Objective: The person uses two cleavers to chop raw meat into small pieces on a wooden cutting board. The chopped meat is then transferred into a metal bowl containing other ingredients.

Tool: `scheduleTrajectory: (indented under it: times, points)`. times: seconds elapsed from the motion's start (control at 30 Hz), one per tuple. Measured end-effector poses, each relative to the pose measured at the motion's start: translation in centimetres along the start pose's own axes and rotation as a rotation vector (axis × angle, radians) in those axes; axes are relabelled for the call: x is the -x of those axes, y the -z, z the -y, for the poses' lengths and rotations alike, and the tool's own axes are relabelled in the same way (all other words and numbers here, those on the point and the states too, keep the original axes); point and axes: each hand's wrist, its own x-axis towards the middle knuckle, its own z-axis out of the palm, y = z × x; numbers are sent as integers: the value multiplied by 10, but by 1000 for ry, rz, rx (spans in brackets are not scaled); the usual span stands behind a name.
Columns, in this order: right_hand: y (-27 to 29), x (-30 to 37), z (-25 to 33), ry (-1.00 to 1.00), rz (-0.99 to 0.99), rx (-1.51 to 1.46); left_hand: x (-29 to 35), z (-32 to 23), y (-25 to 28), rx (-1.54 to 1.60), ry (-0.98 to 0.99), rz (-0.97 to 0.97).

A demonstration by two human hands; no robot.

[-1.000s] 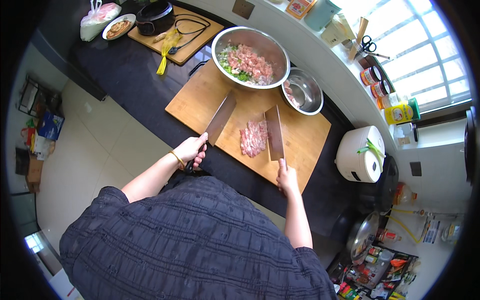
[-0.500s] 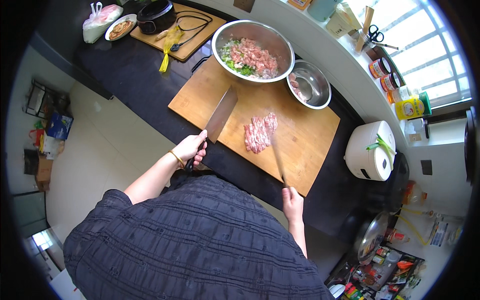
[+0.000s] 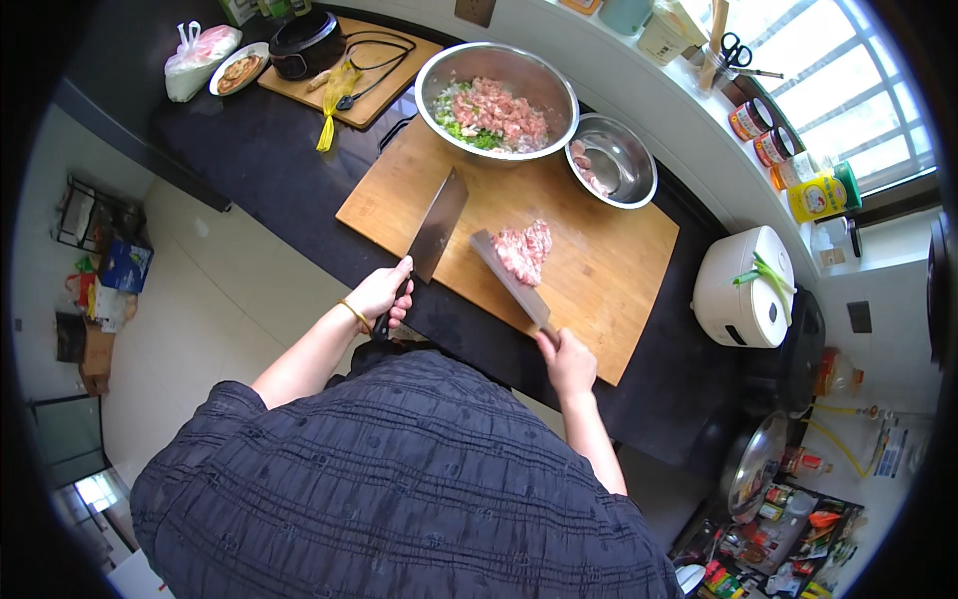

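Note:
A small heap of minced meat (image 3: 525,250) lies on the wooden cutting board (image 3: 609,290). My right hand (image 3: 568,361) grips the handle of one cleaver (image 3: 511,285), whose blade is against the near left side of the meat. In my left hand (image 3: 383,298) is a second cleaver (image 3: 439,225), its blade angled over the left part of the board, apart from the meat. Both hands are closed round their handles. Behind the board stands a big steel bowl (image 3: 565,120) holding minced meat and chopped greens. A smaller steel bowl (image 3: 639,175) beside it holds some pieces of meat.
A white rice cooker (image 3: 733,295) with green onion on top stands to the right. Jars (image 3: 750,119) line the windowsill. At the back left are a black appliance (image 3: 307,46) with a cord on another board (image 3: 374,75), a plate (image 3: 222,88) of food and a plastic bag (image 3: 195,75).
The right cleaver has swung to the meat's near left side, pushing the flattened meat into a smaller, tighter heap. My right hand moved slightly left and up; my left hand has stayed almost still.

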Motion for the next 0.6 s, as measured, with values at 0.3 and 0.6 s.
scheduleTrajectory:
  times: [0.3, 0.6]
  points:
    - [42, -62, -52, -799, 809, -1180, 2, -4, -8, -41, 22, 64]
    - [61, -17, -3, -668, 491, -1283, -16, -11, -9, -90, 29, 154]
